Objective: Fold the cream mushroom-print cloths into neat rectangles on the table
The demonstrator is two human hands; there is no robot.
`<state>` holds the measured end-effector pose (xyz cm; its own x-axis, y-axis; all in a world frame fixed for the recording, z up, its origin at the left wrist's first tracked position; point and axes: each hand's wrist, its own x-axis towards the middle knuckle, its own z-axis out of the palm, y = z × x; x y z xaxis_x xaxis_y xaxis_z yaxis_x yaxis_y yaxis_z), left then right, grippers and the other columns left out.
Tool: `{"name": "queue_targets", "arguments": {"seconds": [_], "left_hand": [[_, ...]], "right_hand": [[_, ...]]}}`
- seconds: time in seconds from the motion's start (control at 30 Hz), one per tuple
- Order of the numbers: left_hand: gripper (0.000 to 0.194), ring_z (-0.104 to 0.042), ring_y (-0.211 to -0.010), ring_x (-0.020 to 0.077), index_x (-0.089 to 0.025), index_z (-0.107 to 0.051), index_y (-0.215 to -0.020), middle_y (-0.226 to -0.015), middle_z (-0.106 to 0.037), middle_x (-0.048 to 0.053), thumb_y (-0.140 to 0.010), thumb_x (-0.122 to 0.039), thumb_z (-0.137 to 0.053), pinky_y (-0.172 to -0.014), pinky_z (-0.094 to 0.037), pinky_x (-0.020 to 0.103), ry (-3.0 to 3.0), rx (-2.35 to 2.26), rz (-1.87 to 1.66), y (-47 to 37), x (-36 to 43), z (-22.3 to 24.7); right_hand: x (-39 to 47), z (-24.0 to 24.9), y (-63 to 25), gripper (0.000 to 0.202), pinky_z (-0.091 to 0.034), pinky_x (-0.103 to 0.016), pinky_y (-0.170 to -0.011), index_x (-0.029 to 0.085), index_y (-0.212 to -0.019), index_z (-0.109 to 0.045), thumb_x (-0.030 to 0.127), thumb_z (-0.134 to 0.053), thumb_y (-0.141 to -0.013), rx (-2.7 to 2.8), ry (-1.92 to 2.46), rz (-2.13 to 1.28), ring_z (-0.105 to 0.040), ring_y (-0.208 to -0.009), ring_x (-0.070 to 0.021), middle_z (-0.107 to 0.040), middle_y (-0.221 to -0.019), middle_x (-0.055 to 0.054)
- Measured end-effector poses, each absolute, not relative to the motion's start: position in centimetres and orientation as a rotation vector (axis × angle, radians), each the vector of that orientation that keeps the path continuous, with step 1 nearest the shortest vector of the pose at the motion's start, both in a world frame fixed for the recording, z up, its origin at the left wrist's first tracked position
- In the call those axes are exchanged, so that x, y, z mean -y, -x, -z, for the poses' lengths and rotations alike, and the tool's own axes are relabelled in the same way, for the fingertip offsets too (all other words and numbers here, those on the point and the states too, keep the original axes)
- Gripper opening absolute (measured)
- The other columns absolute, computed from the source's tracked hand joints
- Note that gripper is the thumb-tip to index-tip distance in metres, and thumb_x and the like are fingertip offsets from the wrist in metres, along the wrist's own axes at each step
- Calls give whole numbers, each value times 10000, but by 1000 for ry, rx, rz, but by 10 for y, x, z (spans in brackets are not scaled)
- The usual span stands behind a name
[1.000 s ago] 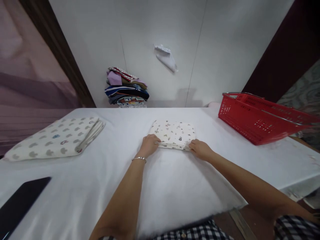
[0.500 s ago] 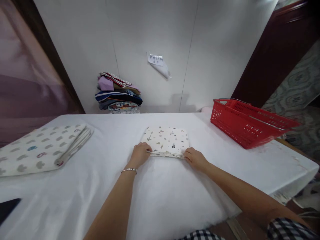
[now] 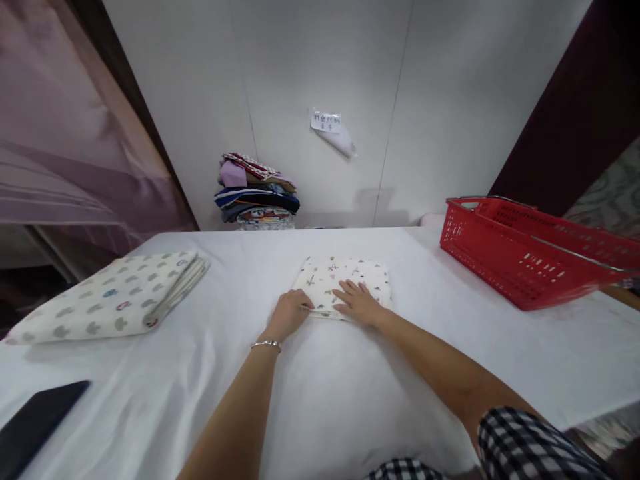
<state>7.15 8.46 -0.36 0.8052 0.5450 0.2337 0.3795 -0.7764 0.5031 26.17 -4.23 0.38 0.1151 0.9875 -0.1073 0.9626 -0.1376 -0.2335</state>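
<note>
A folded cream cloth with small printed motifs lies flat on the white-covered table in front of me. My left hand, with a silver bracelet at the wrist, pinches the near left corner of this cloth. Across the top layer, right of the middle, my right hand lies flat with its fingers spread. Its palm hides part of the near right edge.
At the left lies a larger folded cloth with grey motifs. A dark flat object is near the front left. A red basket stands at the right. Folded fabrics are stacked by the back wall.
My right hand has let go of the near right corner and moved left onto the cloth's top, fingers now spread. The left hand keeps its corner. The view has turned slightly left.
</note>
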Motion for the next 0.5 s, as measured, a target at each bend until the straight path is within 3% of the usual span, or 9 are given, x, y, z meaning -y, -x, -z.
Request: {"name": "queue_targets", "arguments": {"seconds": [0.13, 0.23, 0.33, 0.43, 0.5], "left_hand": [[242, -602, -894, 173, -232, -695, -734, -860, -686, 2, -648, -81, -527, -853, -447, 296, -2443, -690, -490, -65, -90, 3], [192, -617, -894, 180, -234, -697, -787, -913, -688, 2, -753, -236, -508, -825, -476, 303, -2373, -769, -483, -70, -92, -2], [344, -593, -1029, 212, -207, -692, -938, -1067, -676, 54, -863, -385, -408, -929, -452, 349, -2448, -887, -655, -93, -92, -8], [434, -400, -1303, 269, -190, -611, -1181, -1365, -515, 106, -900, -411, -365, -1090, -297, 460, -2647, -960, -666, -120, -91, -5], [504, -267, -1382, 310, -186, -512, -1309, -1477, -369, 119, -900, -441, -368, -1103, -230, 545, -2737, -1063, -495, -130, -91, 2]], "right_hand": [[50, 7, -263, 672, -27, -492, -1135, 256, -1483, -259, 627, -183, -928, 1954, 2268, -397, -9, -1441, -248, -83, -1574, -62], [49, 7, -263, 679, -11, -488, -1135, 256, -1484, -256, 632, -185, -924, 1936, 2256, -433, 4, -1442, -243, -73, -1576, -57], [46, 9, -263, 677, -4, -494, -1134, 262, -1481, -266, 635, -186, -922, 1921, 2224, -413, -8, -1442, -245, -94, -1574, -58], [45, 12, -264, 676, -15, -508, -1131, 261, -1475, -284, 638, -208, -919, 1914, 2200, -367, -37, -1440, -261, -120, -1570, -69], [45, 14, -265, 676, -27, -514, -1130, 248, -1476, -284, 631, -228, -920, 1909, 2192, -349, -49, -1438, -268, -134, -1567, -81]]}}
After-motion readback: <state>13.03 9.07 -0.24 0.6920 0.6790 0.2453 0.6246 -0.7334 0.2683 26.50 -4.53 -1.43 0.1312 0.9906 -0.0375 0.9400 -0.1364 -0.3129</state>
